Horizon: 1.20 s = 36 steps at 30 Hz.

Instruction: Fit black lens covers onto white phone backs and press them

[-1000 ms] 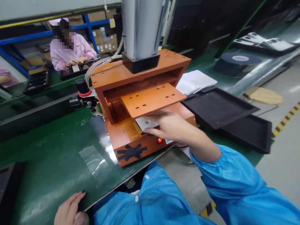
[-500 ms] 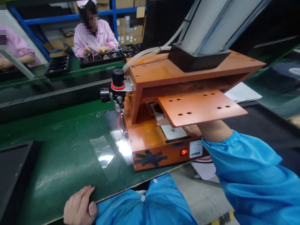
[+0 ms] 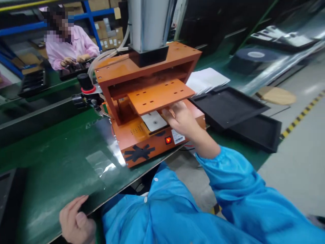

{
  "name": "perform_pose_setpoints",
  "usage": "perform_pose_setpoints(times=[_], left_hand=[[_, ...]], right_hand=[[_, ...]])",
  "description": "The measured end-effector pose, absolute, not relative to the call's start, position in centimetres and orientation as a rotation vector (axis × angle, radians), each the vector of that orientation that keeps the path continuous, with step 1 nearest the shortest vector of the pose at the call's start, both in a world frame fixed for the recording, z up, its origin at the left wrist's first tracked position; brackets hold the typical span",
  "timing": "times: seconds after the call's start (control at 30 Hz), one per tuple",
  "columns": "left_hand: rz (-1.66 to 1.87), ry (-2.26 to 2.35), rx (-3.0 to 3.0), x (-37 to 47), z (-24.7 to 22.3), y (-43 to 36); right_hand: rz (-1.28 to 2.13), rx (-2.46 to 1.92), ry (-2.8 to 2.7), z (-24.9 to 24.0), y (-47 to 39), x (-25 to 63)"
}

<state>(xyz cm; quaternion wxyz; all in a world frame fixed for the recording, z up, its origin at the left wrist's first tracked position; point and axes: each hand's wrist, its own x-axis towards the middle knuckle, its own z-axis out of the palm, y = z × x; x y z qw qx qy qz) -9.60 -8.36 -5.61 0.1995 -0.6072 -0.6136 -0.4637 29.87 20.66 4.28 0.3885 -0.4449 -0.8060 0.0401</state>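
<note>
The left hand (image 3: 77, 220) is chilling by the counter (image 3: 56, 152) edge, fingers loose — white plate (image 3: 154, 121) sits in the orange press (image 3: 158, 145), partly under the slab (image 3: 161, 96) — right hand (image 3: 179, 118) just beside it, can't tell if those fingers grip anything.

Head cam, sole view, looks fwd & down over green bench (image 3: 61, 152) at orange press (image 3: 158, 96), fairly nr.

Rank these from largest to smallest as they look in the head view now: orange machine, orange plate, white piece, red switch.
1. orange machine
2. orange plate
3. white piece, by its visible part
4. red switch
</note>
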Motion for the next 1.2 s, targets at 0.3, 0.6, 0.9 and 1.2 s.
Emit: perform_pose_setpoints(times=[0.3,0.6,0.9,1.2], left_hand=[[-1.506,-1.908,-2.012,-1.3,0.7,0.5],[-1.914,-2.065,-1.919,1.2,-0.5,4.5],[-2.073,-2.221,-1.914,1.1,-1.5,4.6],[-1.959,-2.341,-1.926,3.0,-2.4,5.0]], right_hand=[[-0.006,-1.187,-2.407,3.8,13.7,27.5],[0.129,-1.107,-2.274,3.6,14.8,28.0],[0.181,-1.035,-2.181,2.9,13.8,27.4],[0.215,-1.528,-1.121,-3.6,12.7,39.4]])
